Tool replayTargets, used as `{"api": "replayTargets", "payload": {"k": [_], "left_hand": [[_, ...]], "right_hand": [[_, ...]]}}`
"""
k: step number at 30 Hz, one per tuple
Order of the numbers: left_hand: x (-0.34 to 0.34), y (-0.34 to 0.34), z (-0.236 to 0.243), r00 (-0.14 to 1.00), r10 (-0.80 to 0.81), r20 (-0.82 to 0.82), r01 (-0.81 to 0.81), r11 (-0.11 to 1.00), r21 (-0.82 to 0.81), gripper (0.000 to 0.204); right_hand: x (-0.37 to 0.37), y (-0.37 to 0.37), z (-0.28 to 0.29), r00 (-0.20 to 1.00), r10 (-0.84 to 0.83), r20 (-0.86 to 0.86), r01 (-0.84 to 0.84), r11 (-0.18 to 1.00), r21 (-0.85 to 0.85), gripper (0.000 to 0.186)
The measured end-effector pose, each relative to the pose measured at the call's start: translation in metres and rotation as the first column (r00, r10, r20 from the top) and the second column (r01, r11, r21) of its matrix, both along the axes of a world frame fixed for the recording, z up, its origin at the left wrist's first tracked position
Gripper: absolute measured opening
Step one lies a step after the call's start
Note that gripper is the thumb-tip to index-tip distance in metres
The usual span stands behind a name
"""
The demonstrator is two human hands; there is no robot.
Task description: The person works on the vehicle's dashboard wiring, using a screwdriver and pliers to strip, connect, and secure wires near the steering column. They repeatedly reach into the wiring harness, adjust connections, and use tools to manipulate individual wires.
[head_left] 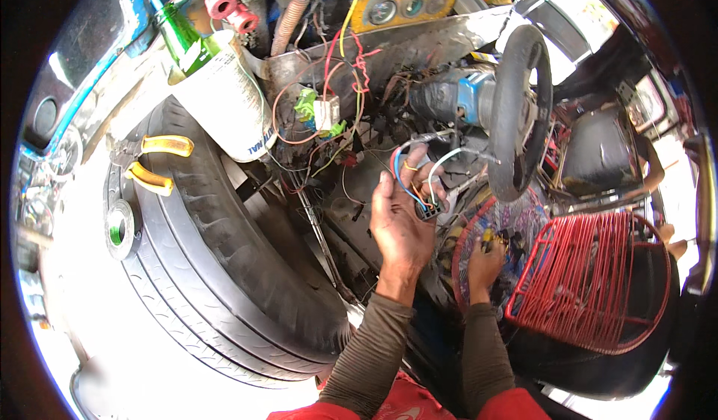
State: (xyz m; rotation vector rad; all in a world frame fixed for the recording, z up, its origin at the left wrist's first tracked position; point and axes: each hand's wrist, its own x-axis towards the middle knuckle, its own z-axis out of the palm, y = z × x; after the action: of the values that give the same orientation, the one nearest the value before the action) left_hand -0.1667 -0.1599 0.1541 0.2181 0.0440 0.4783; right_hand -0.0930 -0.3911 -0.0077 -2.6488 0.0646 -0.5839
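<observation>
My left hand [400, 233] is raised palm up at the centre, fingers curled around a dark plug connector [429, 210] with blue, white, yellow and red wires [399, 172] attached. Lower to the right, my right hand [485, 267] grips a small yellow-and-black tool [495, 242], its working end hard to make out. Behind my right hand lies a round, multicoloured woven pad [523, 210]. Above my hands, loose wiring [336, 98] hangs from a bare metal dashboard [299, 72] beside a taped steering column [441, 94].
A large tyre [224, 285] at the left bears yellow-handled pliers [161, 147] and a tape roll [120, 229]; above are a white container [221, 102] and green bottle [183, 42]. To the right are the steering wheel [512, 173], a red cord seat [580, 278] and another person's limb [677, 248].
</observation>
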Motion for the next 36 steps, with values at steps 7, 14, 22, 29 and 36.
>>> {"api": "replayTargets", "payload": {"k": [7,14,22,29,36], "left_hand": [[-0.068,0.004,0.027,0.989,-0.032,0.144,0.045,0.995,-0.09,0.055],[-0.106,0.01,0.046,0.995,-0.038,-0.095,0.017,0.977,-0.214,0.04],[-0.124,0.013,0.057,0.981,0.038,-0.188,-0.029,0.998,0.054,0.036],[-0.156,-0.022,0.061,0.941,0.254,-0.223,0.015,0.628,0.778,0.06],[-0.147,-0.068,0.045,0.987,-0.055,-0.154,0.161,0.164,0.973,0.062]], "right_hand": [[0.011,-0.05,0.023,0.921,-0.346,-0.181,0.272,0.901,-0.338,0.045],[0.028,0.029,0.157,0.822,0.492,0.288,-0.568,0.67,0.478,0.011],[-0.09,0.149,0.293,0.122,0.993,-0.003,-0.985,0.121,0.127,0.065],[-0.046,0.103,0.277,-0.004,0.966,0.26,-0.929,-0.099,0.356,0.04],[0.04,-0.062,0.26,0.789,0.344,0.509,-0.598,0.235,0.766,0.038]]}}
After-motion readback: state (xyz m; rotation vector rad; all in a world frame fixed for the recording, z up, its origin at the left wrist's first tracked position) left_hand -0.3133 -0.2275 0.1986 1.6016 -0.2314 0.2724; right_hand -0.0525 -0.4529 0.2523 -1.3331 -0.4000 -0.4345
